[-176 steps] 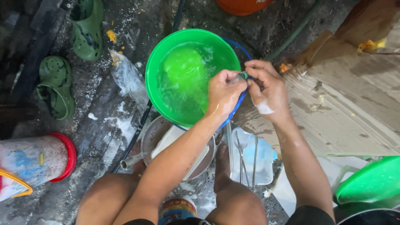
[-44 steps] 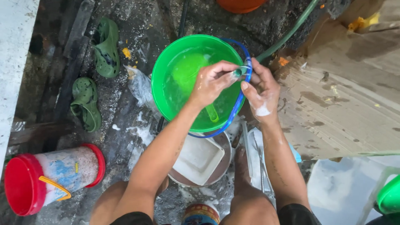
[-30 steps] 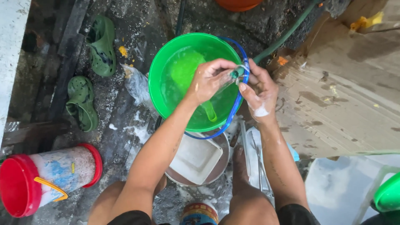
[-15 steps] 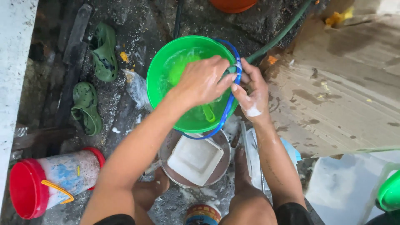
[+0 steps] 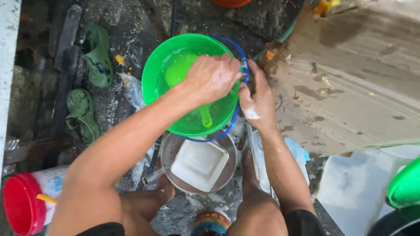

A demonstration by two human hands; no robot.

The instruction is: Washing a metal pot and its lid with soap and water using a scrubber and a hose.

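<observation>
A green basin [image 5: 157, 76] of soapy water sits on the wet ground in front of me, with a green ladle [image 5: 205, 116] lying inside it. My left hand [image 5: 212, 76] reaches over the basin's right rim, fingers closed around a small item I cannot make out. My right hand [image 5: 258, 98], soapy at the thumb, meets it at the rim and pinches the same item. Below the basin stands a metal pot [image 5: 173, 148] holding a white square container [image 5: 199, 164].
Two green clogs [image 5: 98, 54] [image 5: 81, 113] lie at the left. A red-lidded plastic jar [image 5: 26, 207] lies at bottom left. Wet cardboard [image 5: 350, 78] covers the right side. Another green basin [image 5: 404, 185] shows at the right edge. A clear tray [image 5: 260, 161] sits by my right knee.
My left hand has moved further over the basin's rim and now covers the item both hands work on. The view has shifted slightly downward.
</observation>
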